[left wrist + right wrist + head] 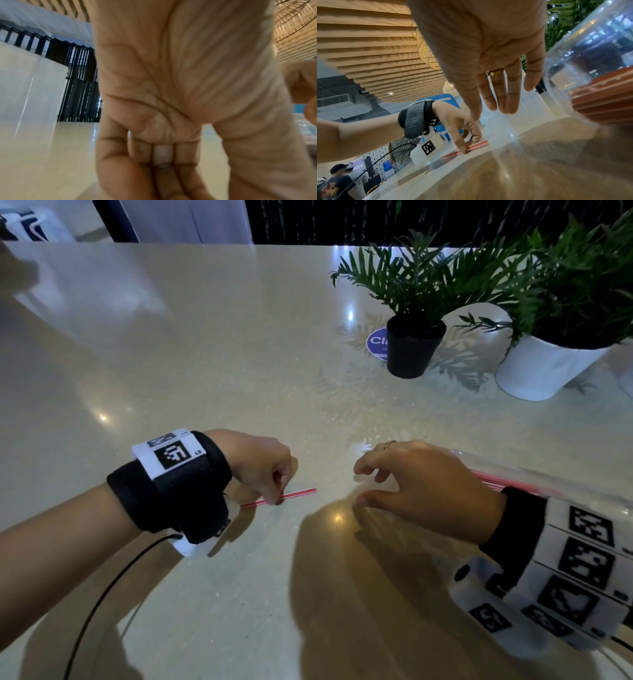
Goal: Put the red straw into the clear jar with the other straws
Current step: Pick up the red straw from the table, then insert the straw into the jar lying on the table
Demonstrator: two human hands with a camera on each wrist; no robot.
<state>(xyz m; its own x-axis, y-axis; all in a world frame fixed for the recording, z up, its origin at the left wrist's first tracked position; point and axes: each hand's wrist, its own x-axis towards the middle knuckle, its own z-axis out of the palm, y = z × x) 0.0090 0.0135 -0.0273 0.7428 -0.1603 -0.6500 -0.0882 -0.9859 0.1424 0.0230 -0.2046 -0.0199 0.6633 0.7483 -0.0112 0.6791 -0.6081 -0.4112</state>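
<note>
On the pale countertop I see, largest first: the clear jar lying on its side just behind my right hand, red straws inside. That hand hovers with fingers spread and relaxed, holding nothing. My left hand pinches the red straw at its middle, straw flat on the surface.

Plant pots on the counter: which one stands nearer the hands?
The small black pot. It stands left of the larger white pot, closer to the right hand; the white one sits toward the counter's right edge.
</note>
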